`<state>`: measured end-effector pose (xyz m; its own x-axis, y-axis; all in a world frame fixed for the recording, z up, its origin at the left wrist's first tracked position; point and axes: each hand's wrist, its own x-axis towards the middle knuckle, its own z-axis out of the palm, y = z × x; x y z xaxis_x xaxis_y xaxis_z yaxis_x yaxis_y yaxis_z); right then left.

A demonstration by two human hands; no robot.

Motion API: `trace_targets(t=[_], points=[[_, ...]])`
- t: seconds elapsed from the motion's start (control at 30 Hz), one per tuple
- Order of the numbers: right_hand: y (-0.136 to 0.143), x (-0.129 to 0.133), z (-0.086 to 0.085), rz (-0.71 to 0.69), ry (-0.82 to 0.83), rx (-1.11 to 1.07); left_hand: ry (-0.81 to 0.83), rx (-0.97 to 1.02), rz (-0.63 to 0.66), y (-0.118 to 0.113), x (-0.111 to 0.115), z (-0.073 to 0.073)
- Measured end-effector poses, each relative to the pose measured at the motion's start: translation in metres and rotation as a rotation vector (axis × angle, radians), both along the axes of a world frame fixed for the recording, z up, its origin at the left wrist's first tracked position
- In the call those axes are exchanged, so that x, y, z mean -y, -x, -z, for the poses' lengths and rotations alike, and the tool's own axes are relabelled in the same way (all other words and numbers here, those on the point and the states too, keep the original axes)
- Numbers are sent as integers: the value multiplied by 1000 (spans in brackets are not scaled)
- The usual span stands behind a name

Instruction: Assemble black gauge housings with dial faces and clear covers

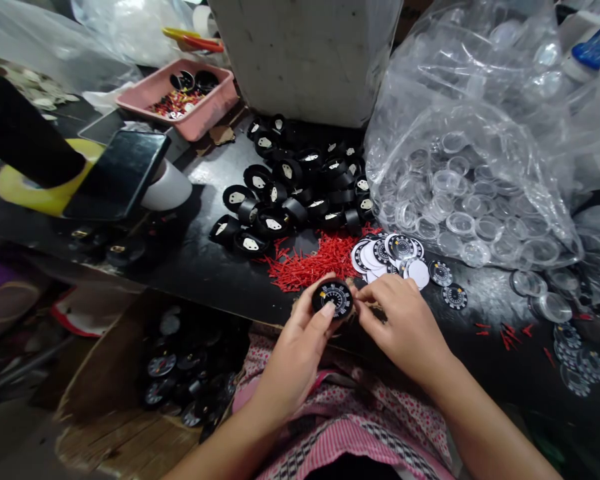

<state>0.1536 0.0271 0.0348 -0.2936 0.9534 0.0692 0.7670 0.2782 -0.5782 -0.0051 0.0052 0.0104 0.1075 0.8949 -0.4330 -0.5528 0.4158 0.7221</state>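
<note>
My left hand (300, 333) is wrapped round a small round black gauge (336, 293), its thumb lying on the numbered dial face. At the gauge's right edge my right hand (400, 320) is closed in a pinch; what its fingertips hold, if anything, is too small to make out. Just beyond both hands lies a heap of thin red pointers (325, 260). Beside it is a pile of printed dial discs (380, 253), some black side up and some white. Behind the pointers sit several black round gauge housings (285, 193) with pale metal plates in them.
A plastic bag (480, 147) of clear round covers fills the right. Loose red pointers (510, 337) lie near the right side. At left are a phone (117, 173) propped on a white roll and a pink tray (210, 103). A cardboard box (95, 380) of gauges stands below.
</note>
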Motion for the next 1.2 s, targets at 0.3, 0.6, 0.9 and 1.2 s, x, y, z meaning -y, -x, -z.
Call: trace_targets(t=[0.3,0.6,0.9,1.2], points=[[3,5,-13,57,137,-183,-46,-135,98,-15,-5,5],[1,11,-16,85,150,-202,-169,-342,123,-12,0,-4],[7,21,-17,116,156,-242,-281,-630,66,-10,5,-9],[15,26,-15,168,144,-312,-321,-696,64,-3,6,-8]])
